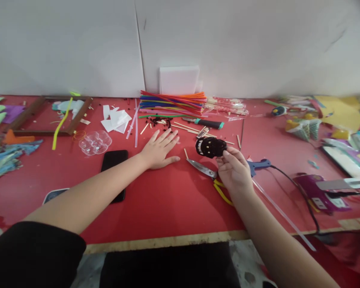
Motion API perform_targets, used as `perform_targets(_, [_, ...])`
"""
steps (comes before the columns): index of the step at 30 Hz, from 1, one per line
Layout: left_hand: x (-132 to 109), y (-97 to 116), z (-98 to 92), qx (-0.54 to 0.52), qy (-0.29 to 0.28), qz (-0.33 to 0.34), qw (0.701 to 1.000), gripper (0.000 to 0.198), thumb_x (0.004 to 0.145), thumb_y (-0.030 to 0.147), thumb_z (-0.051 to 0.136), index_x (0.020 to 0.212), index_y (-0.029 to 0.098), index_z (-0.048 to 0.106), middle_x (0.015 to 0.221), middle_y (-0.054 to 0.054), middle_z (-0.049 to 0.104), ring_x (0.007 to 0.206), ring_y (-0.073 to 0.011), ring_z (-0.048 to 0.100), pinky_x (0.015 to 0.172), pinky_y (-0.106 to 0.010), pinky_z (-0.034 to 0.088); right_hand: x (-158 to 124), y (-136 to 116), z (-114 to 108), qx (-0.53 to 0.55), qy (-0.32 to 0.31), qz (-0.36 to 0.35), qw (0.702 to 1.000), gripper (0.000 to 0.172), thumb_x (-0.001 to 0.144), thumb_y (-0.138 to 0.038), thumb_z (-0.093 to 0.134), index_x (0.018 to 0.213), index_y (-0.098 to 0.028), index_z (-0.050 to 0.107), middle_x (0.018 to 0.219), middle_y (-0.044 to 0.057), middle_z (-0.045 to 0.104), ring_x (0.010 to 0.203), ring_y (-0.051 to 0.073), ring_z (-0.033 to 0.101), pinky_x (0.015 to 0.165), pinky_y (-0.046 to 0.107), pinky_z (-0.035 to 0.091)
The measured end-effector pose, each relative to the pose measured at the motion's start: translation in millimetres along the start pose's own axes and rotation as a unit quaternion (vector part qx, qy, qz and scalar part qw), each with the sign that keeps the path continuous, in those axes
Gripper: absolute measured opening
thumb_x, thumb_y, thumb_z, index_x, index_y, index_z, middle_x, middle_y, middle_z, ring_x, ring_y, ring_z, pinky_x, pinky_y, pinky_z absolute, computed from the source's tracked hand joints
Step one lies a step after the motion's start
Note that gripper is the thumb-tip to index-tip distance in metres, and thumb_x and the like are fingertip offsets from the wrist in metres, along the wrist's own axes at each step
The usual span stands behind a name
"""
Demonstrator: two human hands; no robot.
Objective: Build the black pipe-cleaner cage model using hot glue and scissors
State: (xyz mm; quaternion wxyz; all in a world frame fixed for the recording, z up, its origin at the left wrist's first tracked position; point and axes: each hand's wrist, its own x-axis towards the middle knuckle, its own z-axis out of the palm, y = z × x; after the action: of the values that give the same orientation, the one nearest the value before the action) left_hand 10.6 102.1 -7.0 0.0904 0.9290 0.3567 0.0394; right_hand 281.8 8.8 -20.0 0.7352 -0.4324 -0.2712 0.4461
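Observation:
My left hand (161,151) lies flat on the red table (156,204), palm down with fingers spread, just in front of small dark bits and short sticks. Between the thumb and fingers of my right hand (234,170) is a small black fuzzy piece (211,147) with pale marks, held up over the table. Scissors (205,169) with yellow handles lie open-bladed or closed, I cannot tell, beside and partly behind my right hand. A blue glue gun (258,165) is partly hidden behind that hand.
Colourful pipe cleaners (172,104) and a cutter (208,123) lie at the back. A black phone (115,160) sits under my left forearm. A clear tray (95,143) and brown frame (30,116) are left. A purple power strip (321,192) with cables is right.

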Motion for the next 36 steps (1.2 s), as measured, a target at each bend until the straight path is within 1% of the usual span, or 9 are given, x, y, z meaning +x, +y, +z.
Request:
perform_targets(2, [4.5,1.6,1.3,0.002,0.022,0.013,1.000,0.079,0.107,0.069,0.031,0.171,0.024,0.027,0.181,-0.013,0.016,0.169,-0.0384,0.011,0.133,-0.068,0.005,0.1,1.2,-2.1,-0.006,0.002,-0.007,1.000,0.030,0.065,-0.025,0.097,0.086,-0.025,0.076,0.082,-0.005,0.080,0.069,0.008,0.073,0.064,0.018,0.063])
perform_targets(8, [12.0,1.3,-0.5,0.008,-0.030,0.098,0.995,0.073,0.100,0.077,0.043,0.163,0.041,0.043,0.182,-0.004,0.011,0.169,-0.0392,0.012,0.133,-0.066,0.012,-4.0,1.8,-5.3,-0.025,0.018,-0.038,0.999,0.030,0.061,-0.028,0.099,0.083,-0.024,0.079,0.079,-0.004,0.079,0.067,0.009,0.072,0.063,0.020,0.063])
perform_targets(15, [19.9,6.0,1.4,0.009,0.033,-0.017,0.999,0.112,0.095,0.085,0.038,0.171,0.006,0.014,0.179,-0.025,0.003,0.168,-0.0457,0.006,0.132,-0.070,0.003,-2.9,3.1,-9.8,-0.059,0.020,-0.063,0.996,0.030,0.063,-0.029,0.097,0.086,-0.023,0.078,0.083,-0.002,0.078,0.071,0.011,0.073,0.067,0.023,0.064])
perform_targets(19, [6.6,15.6,2.0,-0.020,-0.029,0.086,0.996,0.112,0.084,0.095,0.045,0.171,0.027,0.026,0.181,-0.011,0.010,0.169,-0.0455,0.006,0.131,-0.073,0.000,-0.6,5.6,-8.8,-0.077,0.020,-0.074,0.994,0.031,0.063,-0.029,0.097,0.085,-0.022,0.077,0.083,-0.002,0.078,0.074,0.011,0.072,0.069,0.025,0.062])
perform_targets(23, [-0.1,19.4,2.0,-0.028,-0.071,0.082,0.994,0.102,0.085,0.093,0.048,0.168,0.036,0.033,0.180,-0.004,0.021,0.169,-0.0397,0.013,0.134,-0.066,0.005,4.0,5.4,-4.9,-0.085,0.027,-0.090,0.992,0.032,0.061,-0.031,0.097,0.083,-0.023,0.075,0.080,-0.003,0.077,0.074,0.012,0.071,0.068,0.026,0.061])
perform_targets(26, [9.0,10.0,-3.7,0.007,0.004,-0.034,0.999,0.089,0.096,0.078,0.050,0.167,0.025,0.040,0.179,-0.008,0.026,0.169,-0.0387,0.012,0.135,-0.063,0.006,9.2,4.4,-1.5,-0.096,0.031,-0.099,0.990,0.032,0.061,-0.033,0.096,0.083,-0.023,0.075,0.080,-0.003,0.076,0.074,0.012,0.071,0.068,0.026,0.061])
perform_targets(28, [18.1,1.5,-9.3,0.023,0.068,-0.096,0.993,0.084,0.104,0.061,0.045,0.168,0.009,0.031,0.180,-0.019,0.013,0.169,-0.0435,0.000,0.132,-0.071,-0.005,11.6,3.7,0.1,-0.105,0.033,-0.104,0.988,0.032,0.061,-0.033,0.096,0.082,-0.023,0.074,0.079,-0.003,0.075,0.073,0.011,0.070,0.068,0.025,0.060])
perform_targets(33, [26.4,9.2,-20.1,-0.110,0.229,-0.074,0.964,0.064,0.102,0.051,0.054,0.153,0.011,0.055,0.174,-0.020,0.037,0.166,-0.0424,0.022,0.135,-0.066,0.005,3.5,-2.3,8.6,-0.129,0.011,-0.108,0.986,0.031,0.062,-0.033,0.096,0.080,-0.024,0.073,0.077,-0.006,0.073,0.070,0.009,0.067,0.069,0.023,0.059])
perform_targets(36, [14.2,33.0,-28.8,-0.233,0.220,-0.070,0.945,0.058,0.102,0.050,0.055,0.147,0.013,0.059,0.156,-0.020,0.060,0.151,-0.0355,0.051,0.128,-0.056,0.036,-12.0,-14.5,25.6,-0.151,-0.045,-0.083,0.984,0.029,0.065,-0.031,0.096,0.085,-0.024,0.076,0.078,-0.004,0.076,0.071,0.011,0.069,0.070,0.025,0.061])
